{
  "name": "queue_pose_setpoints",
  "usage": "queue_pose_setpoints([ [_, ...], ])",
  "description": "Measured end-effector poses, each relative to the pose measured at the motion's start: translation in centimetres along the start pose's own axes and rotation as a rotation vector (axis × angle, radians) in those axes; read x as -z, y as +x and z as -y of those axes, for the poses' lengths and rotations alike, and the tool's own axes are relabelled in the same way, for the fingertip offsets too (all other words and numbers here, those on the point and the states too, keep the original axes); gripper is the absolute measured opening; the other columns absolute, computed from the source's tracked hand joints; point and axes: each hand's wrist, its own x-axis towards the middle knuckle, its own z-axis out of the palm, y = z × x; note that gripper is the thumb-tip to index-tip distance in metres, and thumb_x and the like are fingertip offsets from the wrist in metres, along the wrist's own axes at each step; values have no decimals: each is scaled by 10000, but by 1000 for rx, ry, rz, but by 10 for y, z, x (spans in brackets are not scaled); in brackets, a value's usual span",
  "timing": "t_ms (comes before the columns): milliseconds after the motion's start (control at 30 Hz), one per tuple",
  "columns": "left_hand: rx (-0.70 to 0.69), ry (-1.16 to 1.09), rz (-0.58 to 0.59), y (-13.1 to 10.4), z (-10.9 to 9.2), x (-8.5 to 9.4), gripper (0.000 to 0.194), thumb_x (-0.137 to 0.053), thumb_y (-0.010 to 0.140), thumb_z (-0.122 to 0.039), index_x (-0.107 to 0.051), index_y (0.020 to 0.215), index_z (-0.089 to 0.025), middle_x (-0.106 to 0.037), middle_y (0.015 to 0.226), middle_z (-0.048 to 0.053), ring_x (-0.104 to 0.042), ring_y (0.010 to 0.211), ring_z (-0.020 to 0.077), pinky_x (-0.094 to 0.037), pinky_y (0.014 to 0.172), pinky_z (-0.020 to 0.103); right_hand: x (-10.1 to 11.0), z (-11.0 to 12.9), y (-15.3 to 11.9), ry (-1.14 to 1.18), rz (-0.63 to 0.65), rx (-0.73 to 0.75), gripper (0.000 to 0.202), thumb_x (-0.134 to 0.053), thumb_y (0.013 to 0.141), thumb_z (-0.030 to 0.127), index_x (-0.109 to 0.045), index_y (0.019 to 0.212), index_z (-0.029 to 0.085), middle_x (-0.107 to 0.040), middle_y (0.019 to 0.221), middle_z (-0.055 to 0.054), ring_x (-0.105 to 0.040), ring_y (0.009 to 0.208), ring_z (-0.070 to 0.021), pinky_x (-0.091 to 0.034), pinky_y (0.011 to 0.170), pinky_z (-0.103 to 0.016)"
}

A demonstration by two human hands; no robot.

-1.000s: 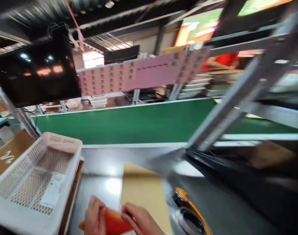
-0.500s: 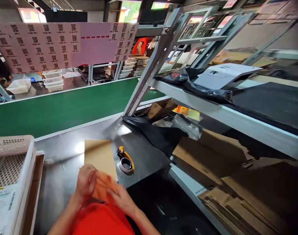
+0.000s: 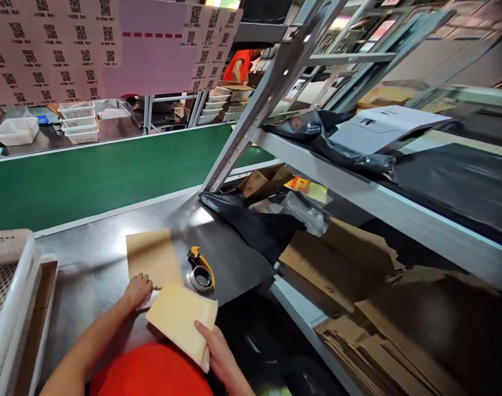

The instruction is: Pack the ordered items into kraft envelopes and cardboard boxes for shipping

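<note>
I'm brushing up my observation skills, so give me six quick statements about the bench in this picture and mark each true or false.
1. The right hand holds a pale yellow bundle. True.
2. A flat tan sheet and a tape dispenser lie on the metal table. True.
3. In this view, the dispenser lies left of the sheet. False: it lies right of it.
4. The left hand grips the dispenser. False: it is at the sheet's near edge.
5. A long green surface runs beyond the table. True.
6. The nearest white basket is at the view's right edge. False: left edge.
</note>
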Motion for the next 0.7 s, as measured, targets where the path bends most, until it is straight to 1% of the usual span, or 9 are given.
queue_pose_setpoints([
  [67,44,-15,-43,2,-1,3,245,-515,1025,-146,-754,1080,-155,-695,1140,134,-622,1101,286,-504,895,356,-12,0,4,-45,85,-42,465,-908,542,423,-814,893,132,-848,958,-180,-790,1056,-433,-610,1011,-514],
  [133,106,-27,-94,-4,2,8,260,-501,1023,-150,-758,1061,-156,-688,1104,119,-621,1087,282,-506,881,350,-19,6,8,-83,145,-78,438,-867,552,380,-819,903,123,-846,955,-189,-790,1057,-428,-603,1018,-507],
  [267,248,-31,-178,-28,17,20,296,-454,1013,-119,-739,1090,-137,-671,1114,129,-626,1080,279,-522,907,373,-22,24,22,-155,290,-157,406,-827,562,293,-816,926,114,-842,947,-191,-802,1014,-401,-597,1020,-491],
  [367,255,-40,-177,-46,26,24,272,-477,1004,-117,-739,1071,-136,-687,1128,133,-643,1084,280,-533,921,384,-28,29,40,-190,310,-179,417,-860,560,321,-802,923,124,-840,932,-183,-804,1012,-397,-602,1009,-479],
  [467,220,-62,-163,-61,21,19,252,-518,970,-86,-747,1056,-147,-710,1117,124,-659,1068,277,-539,919,382,-46,16,59,-153,241,-170,457,-882,523,394,-772,898,158,-838,877,-155,-794,1039,-417,-613,990,-494],
  [567,231,-83,-184,-71,4,11,263,-508,979,-98,-747,1074,-154,-720,1109,137,-666,1045,288,-542,889,387,-71,-10,69,-145,178,-126,519,-897,488,454,-730,907,196,-835,870,-119,-783,1060,-434,-629,971,-522],
  [633,228,-103,-191,-75,-7,7,184,-577,982,-181,-751,1042,-174,-728,1070,130,-669,1010,286,-541,840,373,-86,-27,68,-191,225,-93,547,-902,500,514,-715,909,202,-827,913,-127,-769,1084,-438,-639,958,-519],
  [667,219,-110,-196,-78,-10,6,147,-625,967,-222,-751,1032,-186,-732,1059,123,-668,1002,284,-537,824,367,-93,-33,67,-238,281,-77,546,-897,534,547,-714,913,199,-818,940,-136,-763,1091,-432,-643,950,-515],
  [700,208,-116,-203,-80,-13,6,130,-671,943,-254,-749,1028,-195,-734,1057,116,-667,999,282,-532,812,362,-99,-36,65,-294,350,-60,535,-884,596,574,-719,932,193,-808,977,-142,-757,1093,-415,-646,942,-510],
])
